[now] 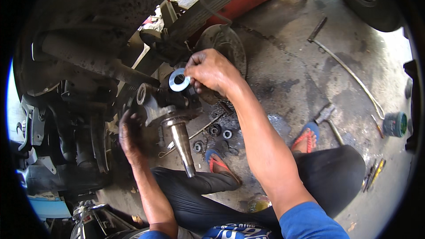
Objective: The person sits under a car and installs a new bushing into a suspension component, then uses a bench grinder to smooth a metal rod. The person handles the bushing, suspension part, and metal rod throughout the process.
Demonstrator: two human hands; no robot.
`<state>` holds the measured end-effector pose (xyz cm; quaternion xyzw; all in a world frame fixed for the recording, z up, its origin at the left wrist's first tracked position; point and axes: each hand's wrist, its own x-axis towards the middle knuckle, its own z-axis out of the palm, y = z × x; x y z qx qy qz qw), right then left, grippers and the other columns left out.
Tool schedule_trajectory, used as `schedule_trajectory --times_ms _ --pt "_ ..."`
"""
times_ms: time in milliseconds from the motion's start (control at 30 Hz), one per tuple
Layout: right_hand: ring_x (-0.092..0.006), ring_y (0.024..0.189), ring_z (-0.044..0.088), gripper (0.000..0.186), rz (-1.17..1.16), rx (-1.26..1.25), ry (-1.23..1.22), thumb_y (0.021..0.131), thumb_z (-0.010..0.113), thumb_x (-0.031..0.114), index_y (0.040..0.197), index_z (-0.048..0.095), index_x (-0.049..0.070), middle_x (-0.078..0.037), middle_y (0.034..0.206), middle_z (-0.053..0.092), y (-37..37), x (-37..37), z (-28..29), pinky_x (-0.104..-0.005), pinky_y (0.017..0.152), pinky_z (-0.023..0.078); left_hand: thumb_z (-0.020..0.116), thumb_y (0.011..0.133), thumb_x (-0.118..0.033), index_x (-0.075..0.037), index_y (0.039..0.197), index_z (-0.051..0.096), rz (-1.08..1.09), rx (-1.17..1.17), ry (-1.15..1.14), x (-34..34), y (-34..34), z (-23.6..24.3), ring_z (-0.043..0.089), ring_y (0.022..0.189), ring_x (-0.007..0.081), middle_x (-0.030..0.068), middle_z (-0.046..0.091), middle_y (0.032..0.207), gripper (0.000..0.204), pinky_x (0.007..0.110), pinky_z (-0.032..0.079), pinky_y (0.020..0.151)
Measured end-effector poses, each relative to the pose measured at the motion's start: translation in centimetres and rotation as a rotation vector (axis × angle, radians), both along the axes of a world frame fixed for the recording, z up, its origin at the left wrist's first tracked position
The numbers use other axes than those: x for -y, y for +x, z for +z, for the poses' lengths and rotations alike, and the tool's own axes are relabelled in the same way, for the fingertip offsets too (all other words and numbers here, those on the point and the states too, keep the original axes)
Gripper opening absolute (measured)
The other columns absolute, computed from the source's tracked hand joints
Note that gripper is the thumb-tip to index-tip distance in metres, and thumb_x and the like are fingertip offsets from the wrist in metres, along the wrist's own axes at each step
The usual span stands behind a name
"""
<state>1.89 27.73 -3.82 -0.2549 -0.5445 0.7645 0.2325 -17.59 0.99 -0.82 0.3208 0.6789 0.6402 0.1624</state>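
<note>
A flat pale metal washer [178, 88] is pinched at its right edge between the thumb and fingers of my right hand [208, 73]. Just behind and below it is a dark steering knuckle [154, 106] on a vehicle's axle, with a round open bore at its upper left. A shiny tapered spindle [180, 141] sticks out of the knuckle and points down toward me. To the left of the knuckle my left hand [129, 138] is raised, its shadowed fingers stretched upward and holding nothing that I can see.
Several rings and bearings [214, 129] lie on the floor below the spindle, beside a thin rod. On the right are a hammer [325, 113], a long bent bar [349, 71], a green-filled tub [394, 125] and screwdrivers [376, 175]. A round plate [234, 51] stands behind my right hand.
</note>
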Motion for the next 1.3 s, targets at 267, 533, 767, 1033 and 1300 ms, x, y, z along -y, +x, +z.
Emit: schedule_trajectory --times_ms 267,533,767,1033,1300 --pt "-0.0125 0.054 0.064 0.013 0.167 0.017 0.015 0.083 0.069 0.011 0.079 0.068 -0.001 -0.007 0.066 0.068 -1.8 0.3 -0.8 -0.0286 0.053 0.051 0.051 0.102 -0.054 0.002 0.146 0.046 -0.088 0.131 -0.1 -0.8 -0.1 -1.8 0.047 0.137 0.0267 0.0144 0.052 0.147 0.072 0.045 0.031 0.117" --pt "-0.0269 0.074 0.071 0.019 0.108 0.126 0.226 0.079 0.07 0.019 0.084 0.072 0.001 -0.017 0.077 0.071 -2.6 0.1 0.6 -0.0371 0.073 0.055 0.054 0.101 -0.05 -0.003 0.152 0.041 -0.187 0.205 -0.073 -2.8 1.4 -1.2 0.043 0.141 0.0297 0.0133 0.046 0.154 0.07 0.046 0.026 0.121" --pt "-0.0368 0.087 0.073 0.024 0.206 0.042 0.186 0.079 0.07 0.02 0.091 0.075 0.0 -0.025 0.089 0.072 -3.3 0.7 0.4 -0.0417 0.083 0.057 0.055 0.1 -0.045 -0.002 0.15 0.044 -0.193 0.174 -0.049 -3.0 1.7 -1.1 0.046 0.139 0.0297 0.0148 0.05 0.15 0.067 0.047 0.028 0.12" --pt "-0.0132 0.06 0.068 0.016 0.218 0.051 0.208 0.092 0.07 0.016 0.097 0.072 0.0 -0.009 0.07 0.071 -5.0 1.2 -0.2 -0.029 0.056 0.053 0.055 0.1 -0.04 -0.001 0.146 0.048 -0.163 0.119 -0.056 -3.0 1.6 -1.2 0.051 0.134 0.0294 0.0146 0.054 0.146 0.061 0.047 0.033 0.117" --pt "-0.0099 0.069 0.066 0.016 0.35 -0.18 -0.121 0.091 0.076 0.012 0.102 0.073 0.001 -0.004 0.08 0.071 -4.8 0.4 -2.2 -0.0255 0.06 0.057 0.051 0.102 -0.042 -0.003 0.149 0.046 -0.177 0.209 -0.005 -3.3 1.9 -1.3 0.048 0.137 0.0293 0.0134 0.052 0.149 0.061 0.047 0.031 0.118"
